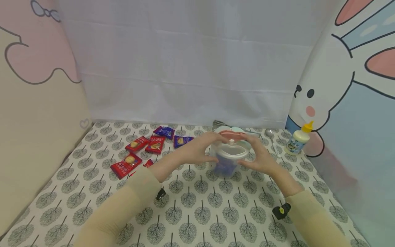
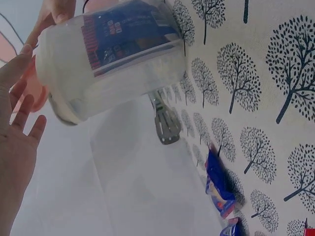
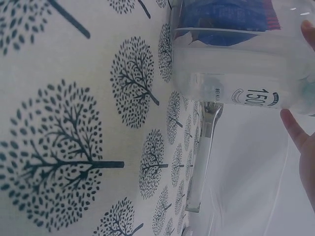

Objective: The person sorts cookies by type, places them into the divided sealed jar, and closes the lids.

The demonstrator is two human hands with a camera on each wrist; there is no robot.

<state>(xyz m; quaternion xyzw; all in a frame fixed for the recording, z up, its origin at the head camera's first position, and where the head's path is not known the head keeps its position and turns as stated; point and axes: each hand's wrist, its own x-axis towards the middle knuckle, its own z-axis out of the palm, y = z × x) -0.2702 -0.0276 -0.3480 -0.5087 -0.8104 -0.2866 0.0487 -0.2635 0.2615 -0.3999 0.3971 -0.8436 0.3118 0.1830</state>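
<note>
A clear plastic storage container stands upright on the tablecloth, with a blue snack packet inside. Its top has a white rim, and a pink piece shows at the back of it. My left hand curves around the top from the left, thumb in front. In the left wrist view that hand's other fingers spread beside the pink piece. From the right, my right hand grips the upper edge. The right wrist view shows its fingertip right at the container's wall, near the printed "1500".
Left of the container lie several red snack packets and blue ones. A metal slotted spatula lies behind it. Farther right are a spoon and a yellow-capped bottle. White cloth hangs behind the table.
</note>
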